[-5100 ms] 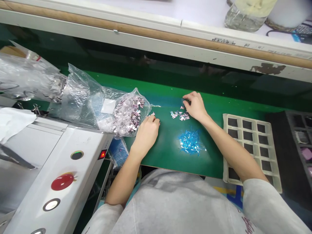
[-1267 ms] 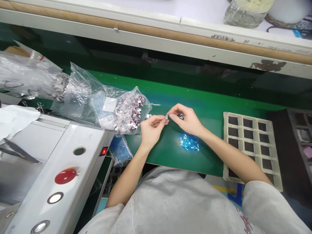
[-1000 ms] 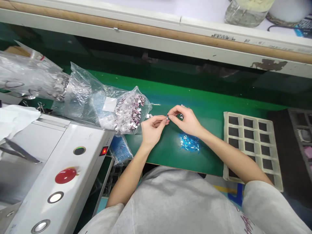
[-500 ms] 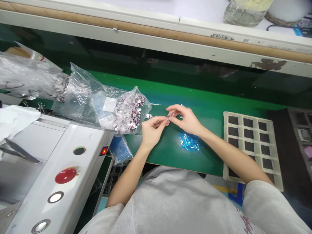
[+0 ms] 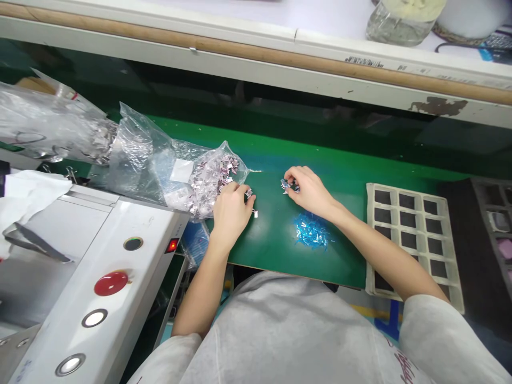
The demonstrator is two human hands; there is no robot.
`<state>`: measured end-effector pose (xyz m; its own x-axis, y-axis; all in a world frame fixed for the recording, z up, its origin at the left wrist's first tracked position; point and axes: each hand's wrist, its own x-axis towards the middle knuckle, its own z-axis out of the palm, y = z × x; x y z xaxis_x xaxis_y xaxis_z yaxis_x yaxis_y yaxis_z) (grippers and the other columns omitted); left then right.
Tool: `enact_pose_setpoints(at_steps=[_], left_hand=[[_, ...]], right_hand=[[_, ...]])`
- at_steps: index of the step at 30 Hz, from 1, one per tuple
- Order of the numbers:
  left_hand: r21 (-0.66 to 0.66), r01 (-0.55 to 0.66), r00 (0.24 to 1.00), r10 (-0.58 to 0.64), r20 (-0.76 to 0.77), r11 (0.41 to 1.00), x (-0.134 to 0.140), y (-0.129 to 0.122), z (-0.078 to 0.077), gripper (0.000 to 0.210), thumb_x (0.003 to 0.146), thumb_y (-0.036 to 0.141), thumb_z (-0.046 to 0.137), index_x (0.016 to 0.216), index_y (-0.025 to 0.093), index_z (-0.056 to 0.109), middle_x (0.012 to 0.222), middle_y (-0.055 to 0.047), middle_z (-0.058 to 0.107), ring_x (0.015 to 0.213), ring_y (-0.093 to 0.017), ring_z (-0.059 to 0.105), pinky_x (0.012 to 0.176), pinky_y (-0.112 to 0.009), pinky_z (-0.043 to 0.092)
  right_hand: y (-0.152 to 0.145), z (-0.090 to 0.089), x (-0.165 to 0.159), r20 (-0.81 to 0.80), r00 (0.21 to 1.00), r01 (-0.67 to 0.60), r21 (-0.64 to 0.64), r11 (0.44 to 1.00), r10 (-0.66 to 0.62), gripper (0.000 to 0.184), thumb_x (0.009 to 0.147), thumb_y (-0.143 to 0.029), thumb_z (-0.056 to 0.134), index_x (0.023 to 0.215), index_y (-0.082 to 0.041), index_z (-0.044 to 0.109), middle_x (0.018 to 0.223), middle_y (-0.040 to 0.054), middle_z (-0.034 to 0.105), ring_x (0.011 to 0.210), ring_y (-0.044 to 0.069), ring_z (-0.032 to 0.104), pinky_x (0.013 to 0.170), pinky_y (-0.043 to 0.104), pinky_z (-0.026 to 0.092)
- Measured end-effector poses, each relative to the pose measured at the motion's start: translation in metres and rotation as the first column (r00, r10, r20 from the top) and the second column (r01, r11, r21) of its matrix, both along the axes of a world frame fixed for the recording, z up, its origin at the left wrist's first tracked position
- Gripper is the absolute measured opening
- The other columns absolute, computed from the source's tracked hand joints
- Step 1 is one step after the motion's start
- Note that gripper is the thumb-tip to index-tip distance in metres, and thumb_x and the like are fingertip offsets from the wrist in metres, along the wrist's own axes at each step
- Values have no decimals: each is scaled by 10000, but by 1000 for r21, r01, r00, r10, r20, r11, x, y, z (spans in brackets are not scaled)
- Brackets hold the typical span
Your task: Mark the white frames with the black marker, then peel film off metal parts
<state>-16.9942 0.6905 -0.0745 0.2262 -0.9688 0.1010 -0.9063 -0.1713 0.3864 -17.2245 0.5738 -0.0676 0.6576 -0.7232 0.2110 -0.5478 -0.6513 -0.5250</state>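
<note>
My left hand [image 5: 232, 212] reaches over small metallic pieces [image 5: 248, 193] at the mouth of a clear plastic bag [image 5: 234, 156]. Its thumb stands apart from the index finger; the other fingertips are hidden. One loose piece [image 5: 256, 214] lies by the thumb. My right hand [image 5: 307, 192] hovers at a small cluster of similar pieces [image 5: 284, 185], fingers curved and the thumb apart from the index finger, with bits showing in the gap. Nearer my body, a heap of shiny blue strips [image 5: 312, 231] lies on the green table [image 5: 264, 245].
At right is a pale compartment tray [image 5: 427, 224] with dark-bottomed cells. A white machine [image 5: 140, 218] with a red button [image 5: 111, 283] stands at left. Another filled bag [image 5: 60, 122] lies behind it. A shelf ledge [image 5: 256, 50] runs across the back, with a glass jar [image 5: 402, 24].
My hands were together, fingertips meeting on a tiny piece. They have parted: the left moved left to the bag's mouth, and the right stayed close by, over the small cluster.
</note>
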Motion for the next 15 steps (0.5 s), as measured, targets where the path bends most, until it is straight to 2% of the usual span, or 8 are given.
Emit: enact_pose_setpoints(at_steps=[4,7,11,15], left_hand=[[-10,-2,1000,2,28,1000,-4,-10,-2,266,1060,382,664,1209,207,799,1148,-171,735,1137,-405,724,870,-460,569],[-26,12,998,-11,65,1000,-2,-16,-3,220,1068,298,612,1106,214,811,1139,-158,726,1067,-373,736,828,-439,558],[-36,53,992,-49,116,998,0,-21,-6,313,1082,200,499,1011,177,803,1129,-169,724,1000,-349,739,806,-433,548],[-215,40,998,-31,45,976,0,-17,-10,299,1105,246,504,1048,179,789,1161,-170,734,995,-326,735,784,-403,545]], right_hand=[[-11,1,-2,17,999,43,-33,999,-42,189,899,-141,643,1059,-238,615,1034,78,711,973,287,622,915,449,521],[-23,0,-7,46,996,82,-49,995,-80,174,909,-158,642,1064,-237,630,1029,83,715,969,289,631,925,464,534],[-42,-5,-15,77,983,170,-81,982,-164,136,924,-173,631,1035,-250,645,1042,86,733,975,299,650,963,499,548],[-60,-15,-20,47,968,252,-111,961,-248,144,945,-191,612,1052,-238,696,1092,118,752,1024,328,671,1023,543,553]])
